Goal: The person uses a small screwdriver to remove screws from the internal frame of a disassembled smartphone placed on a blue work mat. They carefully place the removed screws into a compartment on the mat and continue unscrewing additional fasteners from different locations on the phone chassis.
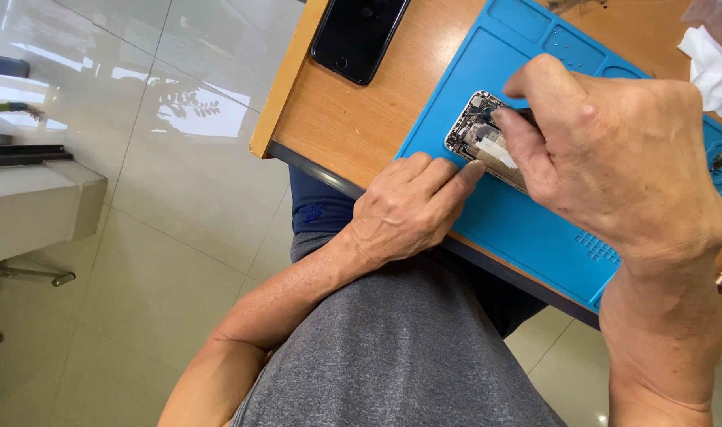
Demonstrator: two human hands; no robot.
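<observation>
We look down on a wooden tabletop set above a pale tiled floor, its near edge running diagonally from upper left to lower right. A blue work mat covers much of the tabletop, with moulded compartments along its far side. On the mat lies an opened phone, its inner parts exposed; its long axis runs from upper left to lower right, roughly parallel with the tabletop edge, and the end we can see points to the upper left. The rest of it is hidden under the right hand. That hand hovers over the phone with thumb and forefinger pinched together on a thin dark tool, of which only a sliver shows; its tip meets the phone's interior. The left hand lies flat on the mat with its grip released, fingers stretched out and fingertips pressing against the phone's near edge. A second, dark phone rests face up on bare wood at the far left. A white cloth sits at the upper right.
</observation>
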